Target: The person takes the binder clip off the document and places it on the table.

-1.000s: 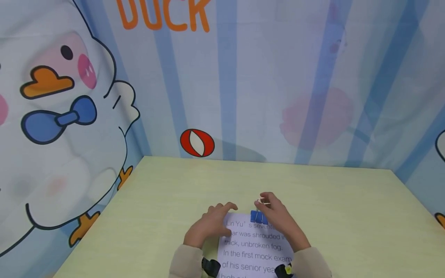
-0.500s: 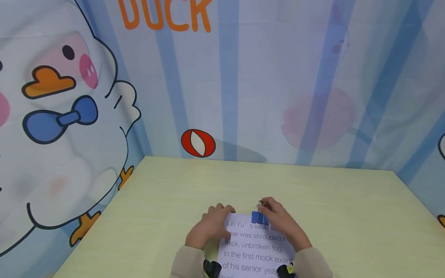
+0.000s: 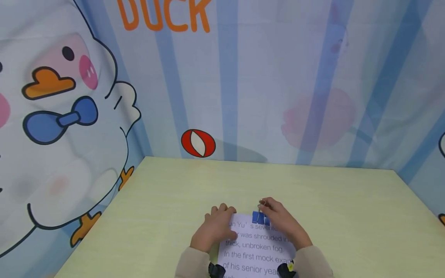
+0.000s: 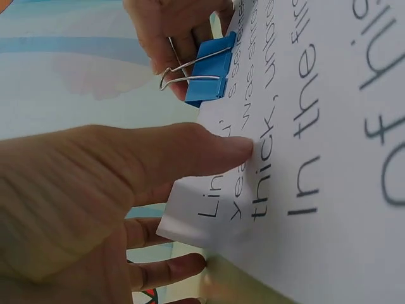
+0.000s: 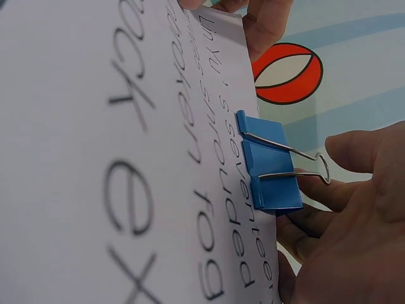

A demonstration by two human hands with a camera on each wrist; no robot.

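Here, the paper point(image 3: 253, 247) is lying at the near middle of the worktop point(image 3: 174, 193), with large grey print facing up, and a blue clip point(image 3: 258, 217) is sitting on its top edge, toward the right. The left hand point(image 3: 214, 229) is holding the paper by its upper left corner: the thumb is pressing on the printed face, covering part of the opening lines, while the other fingers are spreading beyond and behind the edge. The right hand point(image 3: 282, 222) is bending around the clip from the right, its fingers lying narrowly behind the blue body and its thumb tip coming right beside the loop of a silver handle point(image 5: 285, 173); whether it is pinching the clip, one cannot tell. That handle is standing out from the clip, away from the print. Beige sleeves point(image 3: 196, 264) are covering both forearms, and black mounts point(image 3: 217, 269) are showing at the wrists, the right one bearing a yellow mark. Behind the worktop, a striped blue backdrop point(image 3: 257, 77) is hanging, showing a white duck point(image 3: 62, 154), a red and white ball point(image 3: 209, 143) and orange lettering point(image 3: 177, 27) that is spelling DUCK.
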